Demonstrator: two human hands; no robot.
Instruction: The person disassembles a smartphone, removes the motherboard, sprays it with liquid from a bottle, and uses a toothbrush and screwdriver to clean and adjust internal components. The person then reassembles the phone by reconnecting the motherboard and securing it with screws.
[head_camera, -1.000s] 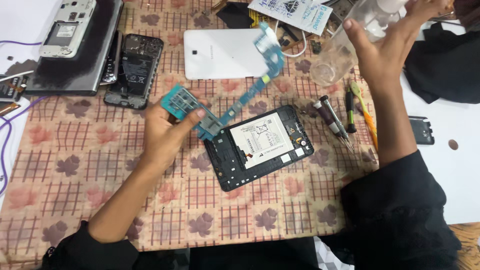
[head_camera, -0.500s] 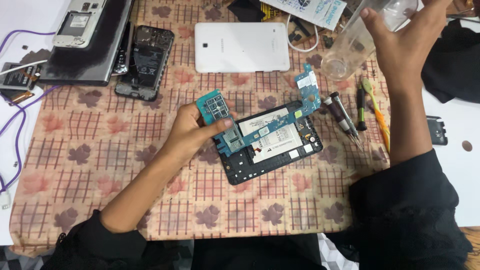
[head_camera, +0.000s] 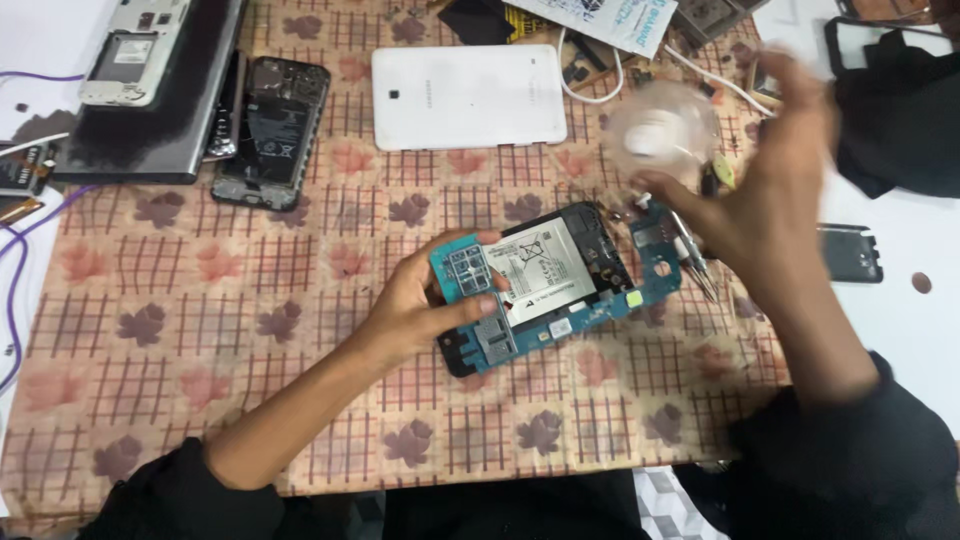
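Left hand (head_camera: 415, 305) pinches the blue circuit board (head_camera: 560, 310) at its left end, fingers closed on it. Board lies across the opened tablet (head_camera: 560, 265) on the patterned cloth (head_camera: 200, 330), over the silver battery (head_camera: 545, 262). Looks mid-job to me: back already off, board loose, not seated. Its long axis runs left to right, right end tilted up-frame. Right hand (head_camera: 770, 200) is blurred, fingers spread, just beside a clear cup (head_camera: 660, 135); grip unclear.
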